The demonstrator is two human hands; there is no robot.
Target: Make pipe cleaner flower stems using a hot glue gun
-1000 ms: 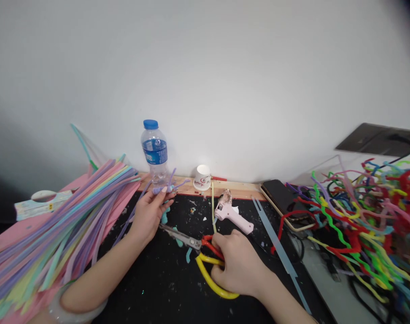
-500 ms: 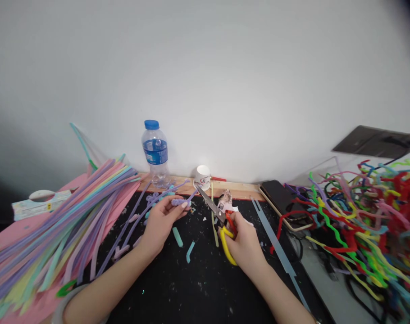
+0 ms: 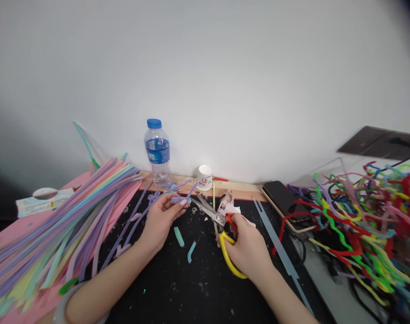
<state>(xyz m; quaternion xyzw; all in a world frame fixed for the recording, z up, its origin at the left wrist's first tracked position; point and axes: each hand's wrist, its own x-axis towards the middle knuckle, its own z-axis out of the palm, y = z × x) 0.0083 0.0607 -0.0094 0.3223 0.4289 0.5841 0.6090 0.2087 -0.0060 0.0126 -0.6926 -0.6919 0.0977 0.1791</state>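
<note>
Between the thumb and fingers of my left hand [image 3: 161, 219] is a coiled purple pipe cleaner [image 3: 179, 200], with a straight end sticking up to the right. My right hand [image 3: 247, 245] grips scissors [image 3: 220, 219] with red and yellow handles. Their blades are parted and point up-left, the tips close to the pipe cleaner's straight end; whether they touch it I cannot tell. Below the hands, two short teal pipe cleaner pieces [image 3: 179, 237] lie on the black mat [image 3: 178, 288]. Behind the scissors rests a whitish-pink glue gun [image 3: 228, 204], partly hidden by my right hand.
At left a large bundle of pastel pipe cleaners [image 3: 66, 225] covers pink paper. A water bottle [image 3: 157, 155] and a paper cup [image 3: 204, 177] stand by the wall. A translucent strip [image 3: 271, 234], a phone [image 3: 282, 202] and a tangle of bright pipe cleaners [image 3: 367, 225] are at right.
The scissors have opened wider, and their blades have dropped toward the straight end of the purple pipe cleaner. My left hand keeps its hold. The whole view has shifted slightly.
</note>
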